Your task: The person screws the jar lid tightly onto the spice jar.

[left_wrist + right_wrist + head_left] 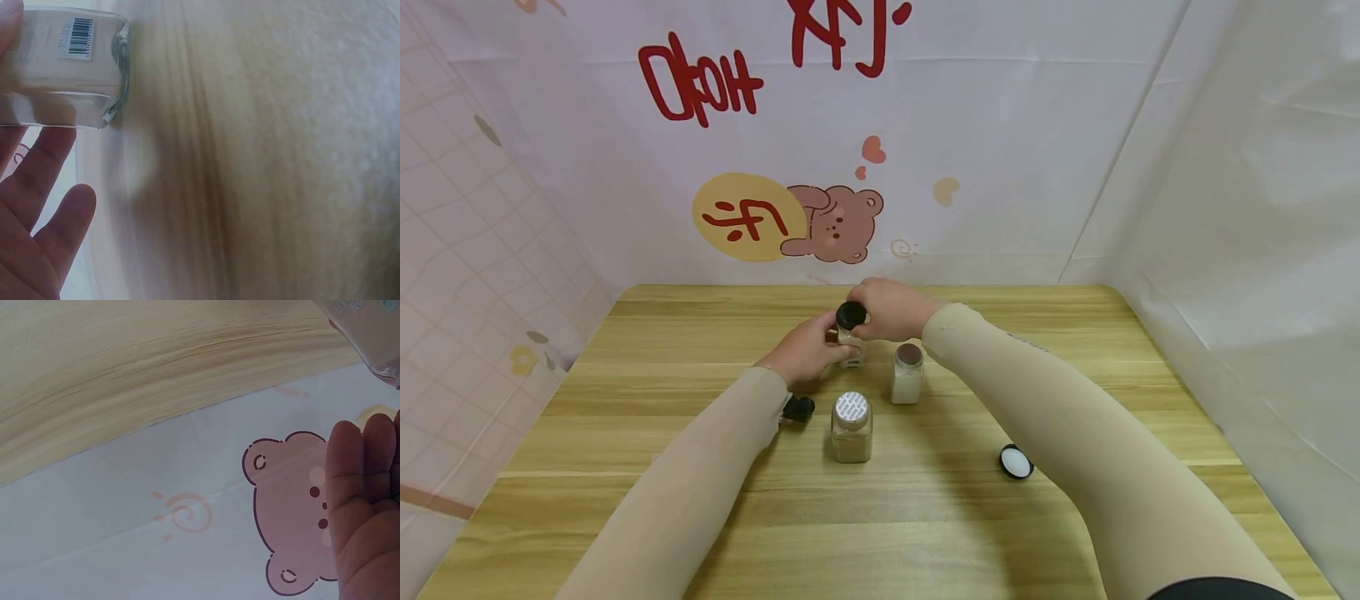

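Note:
Near the back of the table, my left hand [805,348] grips a clear, squarish glass jar [852,357] of pale contents. A barcode label [80,38] shows on the jar in the left wrist view, with the thumb on one side and fingers on the other. My right hand [895,310] pinches the black lid [851,314] at the jar's top. Whether the lid is tight or loose cannot be seen. In the right wrist view, several right fingers [345,456] are curled beside the jar [372,337], and the lid is out of sight.
Right of the hands stands a jar with a brown top [907,379]. Closer in is a jar with a white patterned top [852,433]. A black lid with white inside [1016,462] lies at the right. By the left wrist sits a small black object [799,408], partly hidden.

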A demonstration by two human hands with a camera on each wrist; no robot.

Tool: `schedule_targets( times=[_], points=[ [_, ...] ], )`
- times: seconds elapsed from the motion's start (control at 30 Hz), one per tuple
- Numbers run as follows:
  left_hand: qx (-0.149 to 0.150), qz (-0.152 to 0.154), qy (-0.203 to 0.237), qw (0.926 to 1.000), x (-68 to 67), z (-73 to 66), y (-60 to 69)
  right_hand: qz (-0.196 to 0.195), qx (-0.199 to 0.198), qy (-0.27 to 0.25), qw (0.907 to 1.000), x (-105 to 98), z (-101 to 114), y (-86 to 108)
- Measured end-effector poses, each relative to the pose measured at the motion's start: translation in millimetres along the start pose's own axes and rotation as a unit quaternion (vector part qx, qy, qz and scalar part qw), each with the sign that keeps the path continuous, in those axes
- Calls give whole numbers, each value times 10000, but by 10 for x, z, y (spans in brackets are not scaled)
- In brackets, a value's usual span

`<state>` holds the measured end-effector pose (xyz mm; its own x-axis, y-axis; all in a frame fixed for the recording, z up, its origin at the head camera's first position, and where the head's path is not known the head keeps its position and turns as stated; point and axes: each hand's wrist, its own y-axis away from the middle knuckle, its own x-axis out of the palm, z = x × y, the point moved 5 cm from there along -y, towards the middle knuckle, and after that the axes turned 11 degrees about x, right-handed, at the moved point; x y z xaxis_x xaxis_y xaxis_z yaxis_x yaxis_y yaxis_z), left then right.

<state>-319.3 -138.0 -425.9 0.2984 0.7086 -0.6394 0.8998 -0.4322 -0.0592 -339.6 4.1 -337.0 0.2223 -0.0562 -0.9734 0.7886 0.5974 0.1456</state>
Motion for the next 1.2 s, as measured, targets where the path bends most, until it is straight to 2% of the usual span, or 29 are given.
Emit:
schedule_targets(
  times=[0.53,0.9,1.2],
  points=[
    [-66,30,-21,10000,-9,3,1,28,-144,124,9998,7,16,-28],
    [-89,20,-20,10000,-6,-1,3,184,-29,143,9997,27,1,-49],
    [-85,6,22,10000,2,23,1,154,-66,-1,9999,51,-11,-68]
  ],
)
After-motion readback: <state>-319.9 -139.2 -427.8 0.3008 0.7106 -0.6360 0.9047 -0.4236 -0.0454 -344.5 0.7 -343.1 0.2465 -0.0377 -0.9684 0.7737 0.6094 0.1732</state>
